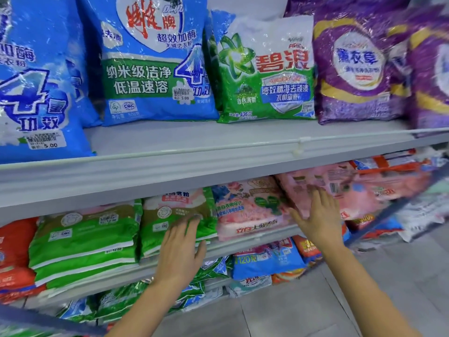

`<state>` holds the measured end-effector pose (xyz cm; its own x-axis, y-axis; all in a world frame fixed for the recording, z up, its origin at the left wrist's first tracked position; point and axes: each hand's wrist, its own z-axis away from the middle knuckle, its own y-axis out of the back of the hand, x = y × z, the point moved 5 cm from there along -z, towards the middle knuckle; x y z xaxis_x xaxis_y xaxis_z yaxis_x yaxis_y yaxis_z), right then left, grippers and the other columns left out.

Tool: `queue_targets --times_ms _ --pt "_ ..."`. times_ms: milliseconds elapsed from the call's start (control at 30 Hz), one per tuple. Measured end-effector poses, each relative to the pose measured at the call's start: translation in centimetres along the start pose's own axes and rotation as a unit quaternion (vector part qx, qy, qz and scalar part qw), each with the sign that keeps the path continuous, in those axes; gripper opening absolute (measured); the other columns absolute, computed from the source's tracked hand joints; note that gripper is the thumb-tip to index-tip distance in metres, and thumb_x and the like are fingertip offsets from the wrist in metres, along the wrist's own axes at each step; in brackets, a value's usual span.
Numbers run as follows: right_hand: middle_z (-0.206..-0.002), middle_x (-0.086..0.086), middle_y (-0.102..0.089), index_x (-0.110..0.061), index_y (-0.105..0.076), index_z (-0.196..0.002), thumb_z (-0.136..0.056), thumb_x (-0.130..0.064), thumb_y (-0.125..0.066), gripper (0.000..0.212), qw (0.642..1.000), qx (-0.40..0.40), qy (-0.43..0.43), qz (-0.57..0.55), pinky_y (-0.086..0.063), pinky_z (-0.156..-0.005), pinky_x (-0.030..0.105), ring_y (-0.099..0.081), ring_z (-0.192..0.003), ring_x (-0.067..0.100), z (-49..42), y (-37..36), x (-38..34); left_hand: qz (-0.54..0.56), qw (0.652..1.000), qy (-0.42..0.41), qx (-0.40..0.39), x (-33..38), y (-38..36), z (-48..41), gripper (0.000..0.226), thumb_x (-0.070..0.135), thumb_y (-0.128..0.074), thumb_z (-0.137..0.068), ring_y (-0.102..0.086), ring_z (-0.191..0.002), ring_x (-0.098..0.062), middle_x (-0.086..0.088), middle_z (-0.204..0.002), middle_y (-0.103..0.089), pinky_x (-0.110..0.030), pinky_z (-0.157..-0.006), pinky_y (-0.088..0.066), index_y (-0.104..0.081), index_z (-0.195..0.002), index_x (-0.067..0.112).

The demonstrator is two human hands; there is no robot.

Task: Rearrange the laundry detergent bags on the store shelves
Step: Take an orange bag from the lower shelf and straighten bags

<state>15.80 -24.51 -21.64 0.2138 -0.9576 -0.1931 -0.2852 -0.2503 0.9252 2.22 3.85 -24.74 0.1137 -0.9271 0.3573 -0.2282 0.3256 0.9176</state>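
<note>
On the middle shelf lie flat stacks of detergent bags. My left hand (181, 249) rests flat, fingers straight, on the front of a green and white stack (170, 215). My right hand (315, 212) presses with straight fingers against a pink bag (352, 188) that lies tilted on the right of that shelf. Between the two hands sits a pink rose-printed stack (250, 207). Another green stack (82, 239) lies further left.
The upper shelf (218, 147) carries upright blue bags (150, 59), a green and white bag (267, 69) and purple bags (357, 66). Red bags (14, 254) lie at the far left. The bottom shelf holds blue bags (264, 259) and green ones. Grey floor tiles (303, 307) lie below.
</note>
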Motion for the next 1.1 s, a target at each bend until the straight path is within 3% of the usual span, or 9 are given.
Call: queue_targets --times_ms 167,333,533,667,800,867,933,1033,1100 --pt "-0.127 0.028 -0.055 0.007 -0.057 -0.119 -0.076 -0.084 -0.017 0.108 0.996 -0.072 0.046 0.026 -0.041 -0.096 0.055 -0.054 -0.115 0.044 -0.7 -2.6 3.1 0.048 0.998 0.026 0.019 2.9 -1.0 -2.0 0.051 0.022 -0.068 -0.086 -0.056 -0.114 -0.034 -0.017 -0.128 -0.057 -0.045 -0.099 -0.043 -0.053 -0.131 0.006" --pt "-0.124 0.021 -0.061 -0.005 -0.067 -0.109 -0.074 -0.064 -0.055 0.069 0.995 -0.029 0.096 0.001 -0.048 -0.091 0.052 -0.057 -0.115 0.039 -3.1 -3.7 4.2 0.095 0.993 0.042 0.056 6.7 -2.3 -4.0 0.050 0.007 -0.073 -0.076 -0.058 -0.109 -0.034 -0.015 -0.124 -0.058 -0.042 -0.094 -0.046 -0.057 -0.123 0.005" --pt "-0.096 0.008 -0.074 -0.013 -0.073 -0.098 -0.090 -0.041 -0.048 0.039 0.972 0.030 0.203 -0.118 -0.057 -0.065 0.033 -0.070 -0.087 0.028 -5.7 -2.8 5.2 0.155 0.979 0.120 0.053 10.3 -4.3 -4.7 0.053 0.009 -0.069 -0.082 -0.051 -0.117 -0.030 -0.011 -0.135 -0.048 -0.043 -0.103 -0.040 -0.050 -0.132 0.008" --pt "-0.055 -0.002 -0.059 -0.007 -0.073 -0.090 -0.091 -0.043 -0.048 0.044 0.944 0.011 0.170 -0.283 -0.036 -0.046 0.006 -0.049 -0.042 0.002 -7.4 -2.0 6.0 0.191 0.963 0.185 0.045 11.5 -5.1 -3.5 0.045 0.017 -0.063 -0.088 -0.050 -0.113 -0.024 -0.006 -0.126 -0.051 -0.044 -0.097 -0.043 -0.049 -0.131 0.011" --pt "-0.073 0.028 -0.066 0.006 -0.068 -0.075 -0.089 -0.021 -0.062 0.031 0.900 -0.009 0.099 -0.425 -0.051 -0.060 0.037 -0.064 -0.063 0.035 -9.0 -0.7 7.7 0.282 0.934 0.206 0.072 12.3 -5.8 -1.3 0.031 0.011 -0.061 -0.090 -0.058 -0.103 -0.014 0.003 -0.114 -0.060 -0.028 -0.089 -0.046 -0.056 -0.120 0.016" --pt "-0.075 0.023 -0.069 0.003 -0.069 -0.078 -0.089 -0.018 -0.060 0.026 0.865 -0.045 0.063 -0.496 -0.049 -0.065 0.031 -0.064 -0.066 0.022 -9.4 0.3 8.1 0.427 0.858 0.274 0.076 12.3 -7.5 -0.6 0.022 -0.004 -0.057 -0.090 -0.064 -0.098 -0.027 -0.008 -0.102 -0.068 -0.024 -0.080 -0.052 -0.061 -0.107 0.009" --pt "-0.060 -0.001 -0.067 -0.010 -0.067 -0.071 -0.091 -0.013 -0.057 0.023 0.833 -0.056 0.031 -0.549 -0.045 -0.060 0.018 -0.055 -0.057 0.000 -9.2 1.9 8.4 0.594 0.721 0.354 0.040 13.7 -10.8 -0.1 0.019 -0.005 -0.050 -0.092 -0.065 -0.098 -0.036 -0.017 -0.096 -0.072 -0.023 -0.072 -0.055 -0.064 -0.102 0.003" --pt "-0.041 -0.015 -0.045 -0.026 -0.054 -0.054 -0.090 -0.020 -0.053 0.037 0.810 -0.061 0.000 -0.584 -0.034 -0.042 0.012 -0.039 -0.039 -0.003 -7.8 4.2 9.2 0.736 0.485 0.460 -0.105 18.7 -16.9 -0.1 0.041 0.030 -0.042 -0.098 -0.064 -0.097 -0.031 -0.018 -0.096 -0.073 -0.034 -0.076 -0.051 -0.063 -0.111 -0.003" --pt "-0.052 -0.008 -0.057 -0.022 -0.062 -0.054 -0.084 -0.028 -0.053 0.032 0.767 -0.069 -0.048 -0.636 -0.046 -0.048 0.018 -0.052 -0.049 0.005 -6.6 5.4 9.8 0.755 0.397 0.490 -0.179 22.8 -20.3 -1.2 0.064 0.051 -0.039 -0.094 -0.062 -0.094 -0.032 -0.020 -0.093 -0.071 -0.038 -0.079 -0.048 -0.063 -0.107 -0.006"
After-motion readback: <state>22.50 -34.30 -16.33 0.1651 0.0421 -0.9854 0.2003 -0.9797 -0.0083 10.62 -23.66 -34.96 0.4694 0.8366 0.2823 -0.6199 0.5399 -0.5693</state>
